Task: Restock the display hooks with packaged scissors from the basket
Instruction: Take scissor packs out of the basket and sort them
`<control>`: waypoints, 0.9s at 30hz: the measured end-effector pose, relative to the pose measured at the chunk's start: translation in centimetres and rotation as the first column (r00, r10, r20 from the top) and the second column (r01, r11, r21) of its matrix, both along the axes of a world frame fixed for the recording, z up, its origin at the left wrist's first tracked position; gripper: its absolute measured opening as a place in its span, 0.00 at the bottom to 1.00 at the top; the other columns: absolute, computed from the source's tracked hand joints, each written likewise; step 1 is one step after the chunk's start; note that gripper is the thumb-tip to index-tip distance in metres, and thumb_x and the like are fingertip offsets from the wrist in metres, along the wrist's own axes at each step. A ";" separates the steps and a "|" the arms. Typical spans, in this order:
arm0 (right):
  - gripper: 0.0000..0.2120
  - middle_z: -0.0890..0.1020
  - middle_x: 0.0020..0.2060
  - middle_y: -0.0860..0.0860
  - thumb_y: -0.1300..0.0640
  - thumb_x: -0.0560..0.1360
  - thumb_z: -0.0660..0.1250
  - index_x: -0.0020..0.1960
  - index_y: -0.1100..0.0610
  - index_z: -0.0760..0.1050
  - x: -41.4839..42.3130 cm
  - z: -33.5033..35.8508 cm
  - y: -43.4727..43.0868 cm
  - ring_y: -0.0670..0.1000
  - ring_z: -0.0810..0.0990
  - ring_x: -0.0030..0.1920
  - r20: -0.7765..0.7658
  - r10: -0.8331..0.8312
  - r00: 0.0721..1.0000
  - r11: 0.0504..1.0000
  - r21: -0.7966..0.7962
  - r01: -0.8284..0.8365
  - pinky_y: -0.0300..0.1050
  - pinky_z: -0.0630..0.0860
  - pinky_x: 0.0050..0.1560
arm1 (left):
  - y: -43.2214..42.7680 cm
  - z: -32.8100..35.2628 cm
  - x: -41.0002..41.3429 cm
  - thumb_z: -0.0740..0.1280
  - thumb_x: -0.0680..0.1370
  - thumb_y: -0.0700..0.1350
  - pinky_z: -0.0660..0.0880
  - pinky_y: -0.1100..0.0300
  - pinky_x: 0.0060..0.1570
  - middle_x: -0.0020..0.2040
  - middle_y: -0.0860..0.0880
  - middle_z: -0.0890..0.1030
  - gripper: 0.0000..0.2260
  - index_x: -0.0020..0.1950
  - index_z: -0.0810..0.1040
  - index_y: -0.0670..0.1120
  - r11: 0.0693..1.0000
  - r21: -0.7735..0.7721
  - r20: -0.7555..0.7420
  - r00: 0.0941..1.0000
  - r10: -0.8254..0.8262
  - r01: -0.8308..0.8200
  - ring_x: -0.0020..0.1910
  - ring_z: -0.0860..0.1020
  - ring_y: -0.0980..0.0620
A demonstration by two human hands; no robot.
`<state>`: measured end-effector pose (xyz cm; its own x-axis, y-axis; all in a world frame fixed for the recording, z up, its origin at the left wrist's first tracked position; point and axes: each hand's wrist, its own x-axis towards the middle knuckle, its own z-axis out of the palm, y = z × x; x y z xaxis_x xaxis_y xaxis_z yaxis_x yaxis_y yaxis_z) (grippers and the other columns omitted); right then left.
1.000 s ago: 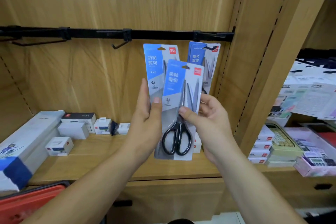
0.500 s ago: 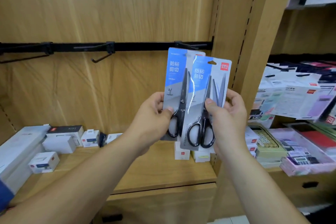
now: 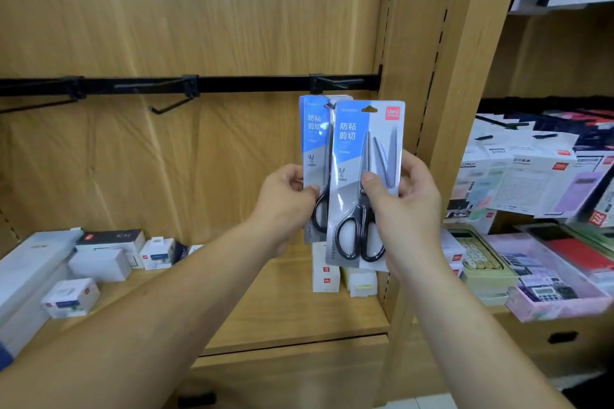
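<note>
Packs overlap more now: L grip (image 3: 285, 199) pinches rear pack (image 3: 314, 133) mid-card, R grip (image 3: 407, 206) pinches front pack (image 3: 354, 143).

Bright, even indoor light with only faint, soft shadows. White glare streaks the front scissors package (image 3: 365, 183). The frame edges bow from the wide-angle lens, and the calculator boxes (image 3: 518, 183) at right are blurred.

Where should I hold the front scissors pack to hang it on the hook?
Pinch the front pack mid-height, from below, as the right hand does. It stands upright with its hang hole on top, which should stay clear for the hook.
</note>
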<state>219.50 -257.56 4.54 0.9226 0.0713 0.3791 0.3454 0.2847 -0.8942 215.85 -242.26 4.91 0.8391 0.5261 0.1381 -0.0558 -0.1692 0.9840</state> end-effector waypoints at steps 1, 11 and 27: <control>0.20 0.88 0.54 0.45 0.65 0.81 0.72 0.65 0.44 0.77 0.1 0.0 0.2 0.45 0.88 0.53 0.026 -0.004 1.000 1.000 -0.027 0.004 0.44 0.85 0.51 | 0.2 -0.1 0.5 0.69 0.82 0.38 0.82 0.48 0.41 0.43 0.47 0.86 0.04 0.51 0.80 0.47 1.000 -0.017 -0.014 1.000 0.010 -0.010 0.40 0.83 0.47; 0.35 0.68 0.79 0.37 0.64 0.83 0.69 0.84 0.45 0.60 1.5 0.2 2.4 0.27 0.70 0.70 0.190 0.061 0.980 0.982 -0.189 -0.024 0.32 0.75 0.67 | 1.5 -0.9 0.0 0.68 0.84 0.45 0.78 0.60 0.43 0.45 0.51 0.83 0.04 0.54 0.81 0.46 0.979 0.062 0.085 0.979 0.188 -0.193 0.42 0.80 0.54; 0.33 0.74 0.65 0.49 0.51 0.79 0.74 0.81 0.47 0.67 6.0 -0.3 4.9 0.44 0.76 0.58 0.208 -0.163 0.964 0.849 -0.468 0.244 0.28 0.69 0.50 | 3.1 -2.0 2.1 0.71 0.81 0.36 0.84 0.40 0.51 0.47 0.41 0.86 0.05 0.48 0.83 0.45 0.990 0.107 0.008 0.996 0.090 -0.090 0.45 0.86 0.42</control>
